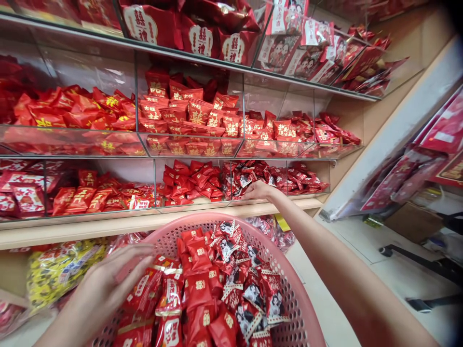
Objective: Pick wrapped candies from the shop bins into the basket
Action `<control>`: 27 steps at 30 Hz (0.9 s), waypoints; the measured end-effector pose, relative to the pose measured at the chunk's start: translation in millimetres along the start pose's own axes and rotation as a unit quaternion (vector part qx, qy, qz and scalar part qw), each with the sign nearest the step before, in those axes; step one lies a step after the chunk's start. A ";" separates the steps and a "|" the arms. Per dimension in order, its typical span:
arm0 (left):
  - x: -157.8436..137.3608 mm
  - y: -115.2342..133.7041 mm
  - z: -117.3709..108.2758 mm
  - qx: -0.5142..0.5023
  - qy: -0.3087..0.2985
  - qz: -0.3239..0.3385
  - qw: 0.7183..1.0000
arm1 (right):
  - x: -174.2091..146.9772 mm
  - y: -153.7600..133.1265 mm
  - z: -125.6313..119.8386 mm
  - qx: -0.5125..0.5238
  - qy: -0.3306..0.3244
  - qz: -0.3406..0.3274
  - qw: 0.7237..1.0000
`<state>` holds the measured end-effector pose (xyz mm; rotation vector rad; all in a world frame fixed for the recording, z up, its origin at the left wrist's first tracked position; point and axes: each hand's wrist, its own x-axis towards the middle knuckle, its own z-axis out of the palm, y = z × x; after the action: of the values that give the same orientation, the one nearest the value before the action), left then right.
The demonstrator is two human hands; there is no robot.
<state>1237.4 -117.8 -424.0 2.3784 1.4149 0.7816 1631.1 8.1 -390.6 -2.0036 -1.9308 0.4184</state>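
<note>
A pink perforated plastic basket [303, 289] stands in front of me, filled with wrapped sweets. Plain red packets with gold characters [199, 284] lie in its middle, red-and-black sweets with a printed figure [249, 291] on the right, and glossy red packets [170, 291] on the left. My left hand [115, 274] hovers over the basket's left side, fingers stretched out, slightly blurred and holding nothing visible. My right hand [258, 190] reaches to the lower shelf bin of red-and-black sweets [246, 174]. Its fingers are extended over the bin's front, their tips partly among the sweets.
Glass-divided shelves hold red packets [195, 113] in several bins, with larger gift bags [200, 38] above. The clear front panel [195, 147] edges the middle shelf. A yellow bag of sweets [65, 270] lies below left. At right are a cardboard box [412, 221] and a black chair base [423, 262].
</note>
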 end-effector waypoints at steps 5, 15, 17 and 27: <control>-12.5 -26.1 1.5 -0.040 -0.004 -0.059 0.997 | 2.0 -3.5 -2.2 -0.059 0.007 0.013 0.998; -16.1 -25.2 7.9 -0.052 0.011 -0.065 0.996 | -16.4 4.2 -5.9 -0.123 0.147 -0.007 0.981; -16.3 -24.2 7.9 -0.046 0.015 -0.063 0.997 | -21.7 6.3 -11.0 -0.115 0.162 -0.018 0.980; -13.5 -9.1 1.6 -0.032 0.015 -0.056 0.998 | -53.3 -2.7 -26.1 0.334 0.268 -0.017 0.903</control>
<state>1226.5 -125.0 -434.0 2.2284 1.4963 0.8244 1637.7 -45.8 -366.6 -1.4292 -1.2485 0.3934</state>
